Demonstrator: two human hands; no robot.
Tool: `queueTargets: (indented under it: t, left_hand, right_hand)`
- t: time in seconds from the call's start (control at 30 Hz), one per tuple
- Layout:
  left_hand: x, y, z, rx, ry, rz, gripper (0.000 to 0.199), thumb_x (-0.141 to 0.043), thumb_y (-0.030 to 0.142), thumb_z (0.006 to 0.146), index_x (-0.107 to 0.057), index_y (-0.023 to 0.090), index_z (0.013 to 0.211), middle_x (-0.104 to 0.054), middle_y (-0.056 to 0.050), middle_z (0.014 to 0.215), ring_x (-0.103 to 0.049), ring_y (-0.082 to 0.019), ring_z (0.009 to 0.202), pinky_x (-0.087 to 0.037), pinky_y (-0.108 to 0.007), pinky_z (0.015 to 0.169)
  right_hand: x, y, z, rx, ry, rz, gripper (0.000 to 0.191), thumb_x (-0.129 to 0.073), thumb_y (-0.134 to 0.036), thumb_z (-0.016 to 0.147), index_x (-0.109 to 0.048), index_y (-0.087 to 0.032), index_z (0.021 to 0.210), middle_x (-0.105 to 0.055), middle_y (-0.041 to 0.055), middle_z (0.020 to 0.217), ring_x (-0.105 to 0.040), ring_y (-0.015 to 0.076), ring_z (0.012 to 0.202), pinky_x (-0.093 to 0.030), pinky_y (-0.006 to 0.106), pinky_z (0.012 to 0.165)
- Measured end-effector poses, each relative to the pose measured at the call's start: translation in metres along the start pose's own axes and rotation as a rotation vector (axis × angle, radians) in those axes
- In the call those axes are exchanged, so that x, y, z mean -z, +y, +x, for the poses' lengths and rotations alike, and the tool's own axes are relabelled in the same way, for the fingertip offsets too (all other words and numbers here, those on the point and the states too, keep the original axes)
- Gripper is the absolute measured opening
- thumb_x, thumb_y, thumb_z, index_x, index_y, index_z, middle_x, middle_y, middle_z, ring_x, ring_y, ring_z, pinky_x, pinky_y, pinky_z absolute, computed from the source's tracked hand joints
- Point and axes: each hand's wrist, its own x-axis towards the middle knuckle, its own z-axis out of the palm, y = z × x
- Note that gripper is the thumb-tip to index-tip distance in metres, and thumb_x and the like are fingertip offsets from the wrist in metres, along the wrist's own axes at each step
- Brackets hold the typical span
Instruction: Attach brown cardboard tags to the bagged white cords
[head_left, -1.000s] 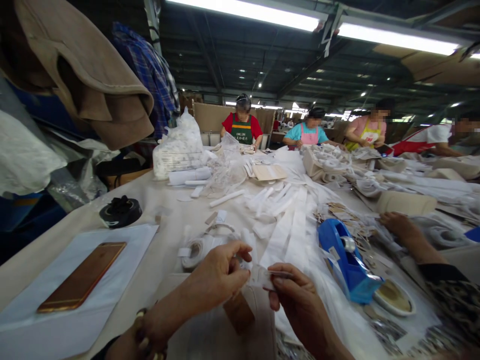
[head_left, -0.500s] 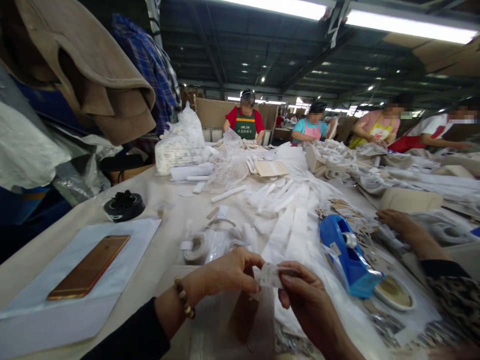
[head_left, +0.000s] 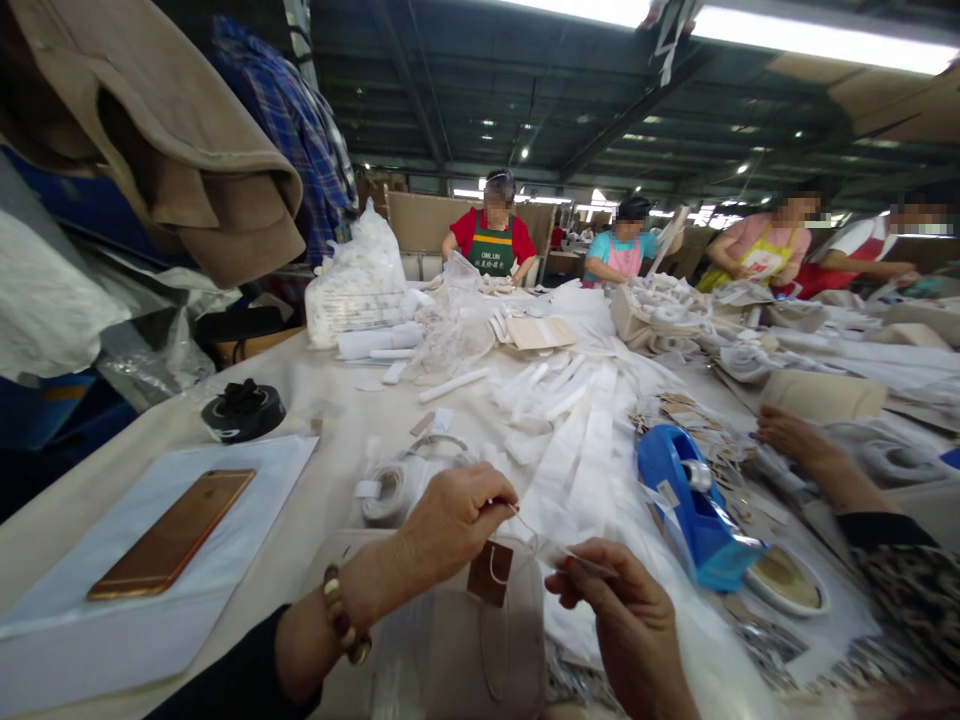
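Left hand (head_left: 457, 515), with a beaded bracelet (head_left: 345, 615) at its wrist, has thumb and forefinger pinched together on a thin cord (head_left: 523, 522). Right hand (head_left: 630, 612) has its thumb and fingers clamped on a small translucent piece (head_left: 589, 563). The cord extends from the left fingertips toward this piece; the exact point of attachment cannot be determined. Below the cord, between the hands, a square brown tag (head_left: 490, 573) with a light string loop lies over a beige article (head_left: 480, 650) at the near edge of the worktable (head_left: 330, 410). A coiled strap (head_left: 390, 495) is located just beyond the left forearm. To the right are a blue tape dispenser (head_left: 686, 505) and, beside it, a round roll (head_left: 786, 580). To the left, a smartphone (head_left: 172, 535) rests on white sheets (head_left: 259, 470), with a black roll (head_left: 244, 412) beyond them. At far right, a co-worker's hand (head_left: 795, 440) is positioned near a cream piece (head_left: 821, 396).
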Motion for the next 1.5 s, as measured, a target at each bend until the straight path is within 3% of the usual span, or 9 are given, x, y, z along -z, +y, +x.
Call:
queueTargets:
  t: [0.1,0.23,0.43,0.6,0.83,1.1,1.27,1.37,1.5]
  left_hand:
    - [0.011,0.008,0.001,-0.192,0.027,0.271,0.011,-0.054,0.012,0.081,-0.062,0.014,0.074,-0.057,-0.001,0.07,-0.053,-0.012,0.066,-0.036,-0.022,0.063]
    - [0.024,0.024,0.003,-0.237,0.021,0.401,0.011,-0.053,0.012,0.082,-0.059,0.014,0.073,-0.056,0.0,0.07,-0.052,-0.011,0.063,-0.036,-0.021,0.06]
    - [0.033,0.056,0.007,-0.009,0.061,0.105,0.011,-0.055,0.018,0.076,-0.059,0.016,0.066,-0.057,0.003,0.059,-0.05,-0.009,0.057,-0.035,-0.019,0.056]
    - [0.035,0.077,0.011,0.071,0.146,-0.165,0.014,-0.059,0.027,0.07,-0.06,0.015,0.063,-0.052,0.005,0.054,-0.044,-0.006,0.049,-0.034,-0.017,0.048]
    - [0.031,0.09,0.011,0.116,0.238,-0.302,0.013,-0.063,0.027,0.066,-0.06,0.015,0.065,-0.05,0.006,0.05,-0.04,-0.005,0.04,-0.029,-0.015,0.038]
    - [0.029,0.09,0.003,0.114,0.116,-0.153,0.012,-0.058,0.025,0.068,-0.06,0.016,0.062,-0.053,0.005,0.053,-0.044,-0.006,0.046,-0.033,-0.016,0.044]
    - [0.025,0.084,0.0,0.12,0.104,-0.071,0.008,-0.055,0.021,0.069,-0.06,0.018,0.064,-0.056,0.003,0.056,-0.05,-0.009,0.052,-0.036,-0.018,0.048]
    - [0.03,0.076,0.0,0.155,0.13,-0.105,0.01,-0.055,0.025,0.071,-0.059,0.018,0.066,-0.057,0.003,0.056,-0.05,-0.01,0.05,-0.037,-0.019,0.047]
    - [0.043,0.061,0.001,0.154,0.195,-0.117,0.011,-0.057,0.027,0.07,-0.059,0.017,0.064,-0.053,0.005,0.053,-0.045,-0.008,0.048,-0.035,-0.018,0.047]
  right_hand:
    - [-0.001,0.013,-0.004,0.083,0.065,-0.012,0.012,-0.079,-0.028,0.067,-0.07,-0.023,0.073,-0.072,0.0025,0.072,-0.068,0.0173,0.062,-0.053,0.022,0.053]
    - [-0.003,0.023,-0.006,0.226,0.083,-0.038,0.011,-0.077,-0.024,0.068,-0.068,-0.022,0.075,-0.072,0.0027,0.086,-0.069,0.0172,0.075,-0.056,0.024,0.066]
    - [-0.011,0.024,-0.003,0.262,0.122,0.0,0.012,-0.076,-0.022,0.069,-0.065,-0.021,0.076,-0.071,0.0041,0.095,-0.065,0.0186,0.092,-0.055,0.028,0.079]
    - [-0.02,0.023,-0.004,0.186,0.14,0.052,0.015,-0.077,-0.026,0.068,-0.064,-0.022,0.074,-0.07,0.002,0.096,-0.065,0.018,0.088,-0.054,0.027,0.074]
    - [-0.032,0.027,-0.019,0.047,0.037,0.102,0.015,-0.075,-0.032,0.071,-0.064,-0.023,0.072,-0.071,0.0011,0.085,-0.065,0.0172,0.082,-0.051,0.027,0.075]
    - [-0.012,-0.013,-0.021,0.049,-0.224,0.004,0.045,-0.071,-0.039,0.072,-0.063,-0.026,0.114,-0.056,0.0076,0.132,-0.04,0.0278,0.13,-0.034,0.04,0.107]
    - [-0.047,-0.052,0.001,0.098,-0.405,-0.046,0.03,-0.069,-0.032,0.077,-0.064,-0.025,0.106,-0.066,0.0054,0.108,-0.056,0.0238,0.107,-0.044,0.036,0.091]
    - [-0.065,-0.046,0.009,0.037,-0.504,-0.07,0.015,-0.064,-0.034,0.082,-0.068,-0.023,0.09,-0.068,0.0029,0.082,-0.06,0.0179,0.081,-0.045,0.031,0.077]
    - [-0.067,-0.022,0.009,-0.107,-0.519,-0.029,0.021,-0.067,-0.04,0.079,-0.07,-0.022,0.09,-0.068,0.0028,0.071,-0.06,0.0173,0.072,-0.044,0.032,0.075]
